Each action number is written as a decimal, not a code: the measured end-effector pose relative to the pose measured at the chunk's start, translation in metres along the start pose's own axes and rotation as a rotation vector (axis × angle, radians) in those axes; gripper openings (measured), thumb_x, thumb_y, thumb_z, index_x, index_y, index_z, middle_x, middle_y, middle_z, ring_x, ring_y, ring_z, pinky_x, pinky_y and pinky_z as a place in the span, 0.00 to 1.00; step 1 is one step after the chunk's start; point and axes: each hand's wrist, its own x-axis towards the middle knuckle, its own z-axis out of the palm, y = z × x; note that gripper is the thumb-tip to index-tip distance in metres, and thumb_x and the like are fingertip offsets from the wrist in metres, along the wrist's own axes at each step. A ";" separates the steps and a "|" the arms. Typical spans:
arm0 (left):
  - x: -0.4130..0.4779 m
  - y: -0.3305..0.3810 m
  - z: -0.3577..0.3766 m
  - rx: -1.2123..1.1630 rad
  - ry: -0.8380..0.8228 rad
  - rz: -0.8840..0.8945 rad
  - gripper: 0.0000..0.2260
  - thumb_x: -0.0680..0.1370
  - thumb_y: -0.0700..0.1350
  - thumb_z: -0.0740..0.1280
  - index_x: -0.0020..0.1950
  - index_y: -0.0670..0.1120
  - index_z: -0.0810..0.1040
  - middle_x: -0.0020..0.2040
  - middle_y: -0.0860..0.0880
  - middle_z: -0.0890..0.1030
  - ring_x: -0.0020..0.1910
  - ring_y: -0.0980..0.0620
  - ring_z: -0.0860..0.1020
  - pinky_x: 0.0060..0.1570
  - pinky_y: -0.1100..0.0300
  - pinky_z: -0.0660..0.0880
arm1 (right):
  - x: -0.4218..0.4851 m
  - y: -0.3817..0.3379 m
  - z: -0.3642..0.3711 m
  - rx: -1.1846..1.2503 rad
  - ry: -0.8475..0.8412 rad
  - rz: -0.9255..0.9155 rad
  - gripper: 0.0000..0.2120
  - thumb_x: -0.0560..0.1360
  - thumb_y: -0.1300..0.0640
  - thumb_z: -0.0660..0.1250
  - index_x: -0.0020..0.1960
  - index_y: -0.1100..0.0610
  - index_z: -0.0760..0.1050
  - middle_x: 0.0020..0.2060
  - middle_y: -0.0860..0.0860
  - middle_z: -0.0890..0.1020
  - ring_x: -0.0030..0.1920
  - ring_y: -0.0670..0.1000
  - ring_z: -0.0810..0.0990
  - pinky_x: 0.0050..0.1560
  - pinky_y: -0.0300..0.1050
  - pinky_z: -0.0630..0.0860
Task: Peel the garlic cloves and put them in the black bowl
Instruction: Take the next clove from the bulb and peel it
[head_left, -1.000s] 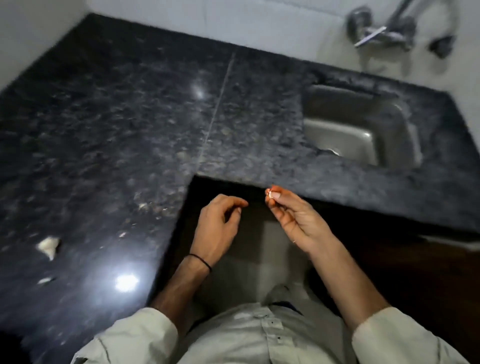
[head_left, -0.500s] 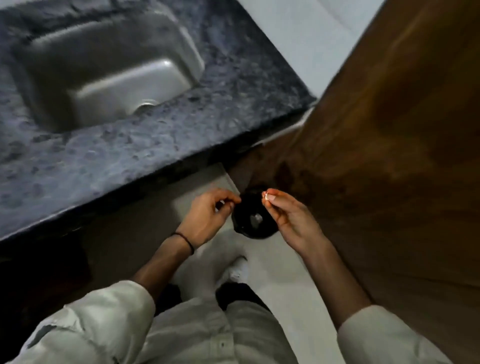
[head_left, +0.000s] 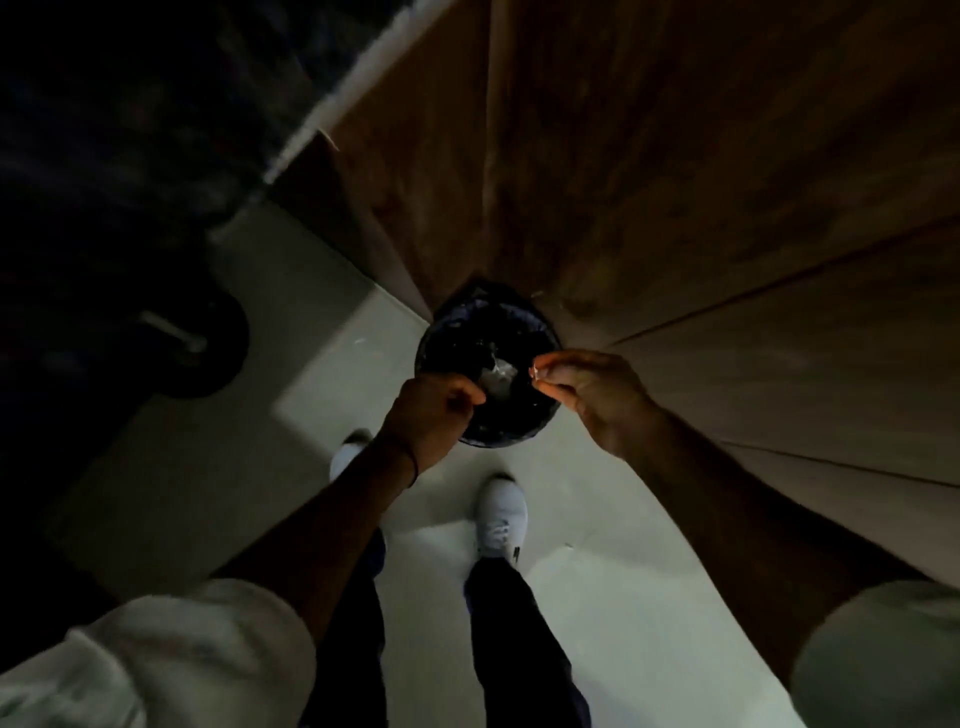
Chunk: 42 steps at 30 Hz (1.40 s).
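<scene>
Right hand: the right hand (head_left: 597, 400) pinches a small pale scrap (head_left: 535, 370) between thumb and fingertips; too small to tell garlic skin from clove.
Scrap: held above the right side of the round black bin (head_left: 451, 332).
Left hand: the left hand (head_left: 431, 410) is curled in front of the bin's near left rim; whether it holds anything cannot be told.
Bin: on the pale floor (head_left: 322, 374), against the wooden cabinet (head_left: 675, 182), something pale and crumpled inside.
Near: white shoes (head_left: 501, 512) just short of the bin.
</scene>
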 end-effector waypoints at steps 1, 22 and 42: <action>0.016 -0.011 0.007 0.028 -0.017 -0.007 0.09 0.77 0.37 0.66 0.49 0.44 0.86 0.51 0.44 0.85 0.56 0.45 0.81 0.59 0.55 0.76 | 0.020 0.010 0.000 -0.022 0.007 0.002 0.11 0.74 0.77 0.64 0.41 0.64 0.78 0.30 0.50 0.84 0.40 0.50 0.82 0.42 0.36 0.81; 0.158 -0.144 0.075 0.169 -0.050 0.036 0.10 0.80 0.34 0.63 0.56 0.40 0.82 0.55 0.44 0.82 0.50 0.55 0.75 0.40 0.82 0.65 | 0.211 0.150 0.006 -1.035 0.218 -0.148 0.12 0.80 0.61 0.60 0.60 0.60 0.77 0.57 0.63 0.78 0.56 0.63 0.79 0.56 0.47 0.76; 0.132 -0.127 0.064 0.225 -0.037 0.014 0.15 0.81 0.42 0.64 0.67 0.50 0.77 0.62 0.45 0.80 0.58 0.44 0.78 0.57 0.51 0.76 | 0.174 0.151 0.019 -1.185 0.070 -0.327 0.18 0.72 0.56 0.67 0.60 0.59 0.81 0.69 0.57 0.74 0.70 0.62 0.70 0.70 0.55 0.67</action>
